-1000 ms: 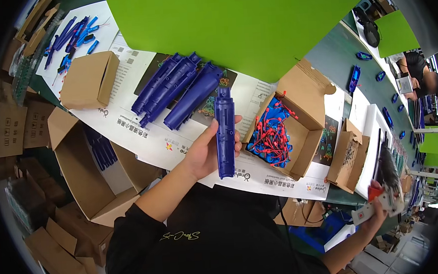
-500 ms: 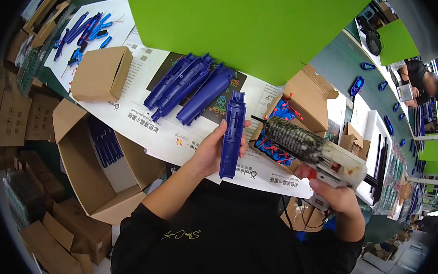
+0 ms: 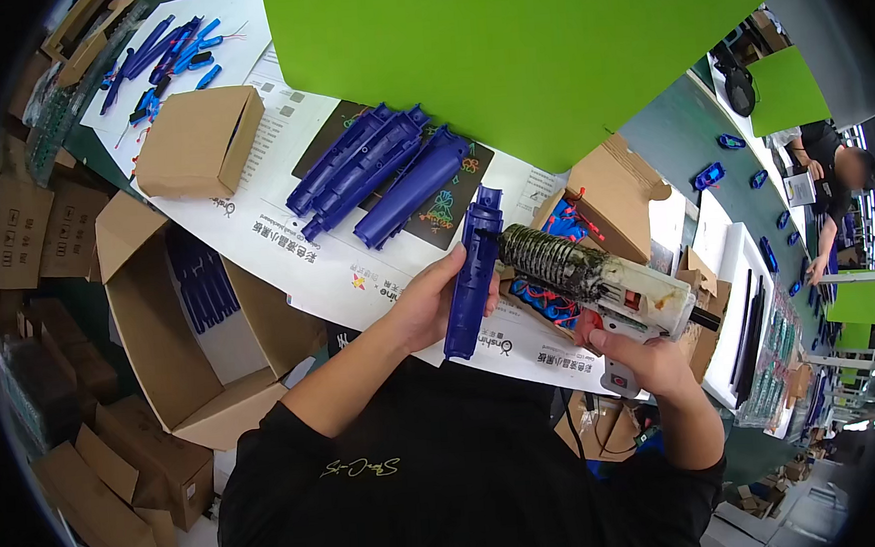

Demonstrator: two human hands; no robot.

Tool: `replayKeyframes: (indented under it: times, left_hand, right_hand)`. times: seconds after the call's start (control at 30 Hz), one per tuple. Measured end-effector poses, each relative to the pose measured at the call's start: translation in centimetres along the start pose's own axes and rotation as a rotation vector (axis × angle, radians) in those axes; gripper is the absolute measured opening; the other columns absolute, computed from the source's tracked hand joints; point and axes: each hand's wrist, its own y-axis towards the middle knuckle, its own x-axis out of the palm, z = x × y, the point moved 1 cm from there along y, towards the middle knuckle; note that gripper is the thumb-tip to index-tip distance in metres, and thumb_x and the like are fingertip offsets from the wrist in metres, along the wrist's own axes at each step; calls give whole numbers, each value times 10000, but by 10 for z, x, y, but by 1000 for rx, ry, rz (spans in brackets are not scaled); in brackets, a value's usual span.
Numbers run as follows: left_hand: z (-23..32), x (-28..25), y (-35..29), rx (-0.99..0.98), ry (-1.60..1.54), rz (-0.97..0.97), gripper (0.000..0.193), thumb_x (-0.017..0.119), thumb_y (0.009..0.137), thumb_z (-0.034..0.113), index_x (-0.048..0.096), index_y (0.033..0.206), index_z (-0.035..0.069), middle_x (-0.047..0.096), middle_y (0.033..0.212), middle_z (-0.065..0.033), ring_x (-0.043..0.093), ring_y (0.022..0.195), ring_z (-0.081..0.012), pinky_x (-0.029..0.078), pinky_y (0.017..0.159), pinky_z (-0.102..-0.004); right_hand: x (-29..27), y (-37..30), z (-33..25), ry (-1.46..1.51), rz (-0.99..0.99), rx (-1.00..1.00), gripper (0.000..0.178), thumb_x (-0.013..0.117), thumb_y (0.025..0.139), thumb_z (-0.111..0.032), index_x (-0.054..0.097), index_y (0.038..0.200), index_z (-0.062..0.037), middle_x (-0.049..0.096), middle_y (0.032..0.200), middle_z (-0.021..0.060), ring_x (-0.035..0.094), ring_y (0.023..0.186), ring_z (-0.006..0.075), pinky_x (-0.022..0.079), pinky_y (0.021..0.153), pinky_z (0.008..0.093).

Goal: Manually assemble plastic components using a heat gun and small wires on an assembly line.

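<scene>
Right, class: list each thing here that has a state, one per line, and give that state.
Blue plastic shell: upright, gripped by left hand.
Glue gun: held by right hand, nozzle at the shell.
Large cardboard box: open, blue parts inside.
Small carton: on its side.

Roughly four blue shells point(image 3: 381, 172) – one glue gun point(image 3: 598, 282) – three open boxes point(image 3: 199, 143).

A smooth, slightly glossy blue plastic shell point(image 3: 472, 276) is gripped by the left hand point(image 3: 427, 304). A glue gun point(image 3: 599, 286), of translucent whitish plastic with a dark, rough, residue-crusted barrel, is held by the right hand point(image 3: 643, 361). Similar blue plastic shells point(image 3: 381, 172) are laid on printed paper sheets point(image 3: 285, 238) with a matt finish. Matt brown corrugated cardboard is seen in the open box point(image 3: 161, 341).
</scene>
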Motion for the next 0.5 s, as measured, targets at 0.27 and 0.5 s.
replayKeyframes:
  times: [0.27,0.5]
  left_hand:
    - [11,11,-4,-22,114,110,525,337,947,478,476,1275,93,541,928,-14,563,763,-120,488,703,-288]
    - [1,6,-2,21,95,-8,499,359,954,443,489,1224,43,560,875,-52,569,789,-133,487,716,-302]
  right_hand:
    - [-4,-22,6,-419,-166,29,199,626,790,-101,601,963,-6,619,912,108,610,829,223,489,735,316]
    - [-8,-21,5,-383,-26,76,218,628,783,-111,600,981,-23,623,906,109,608,811,235,491,711,317]
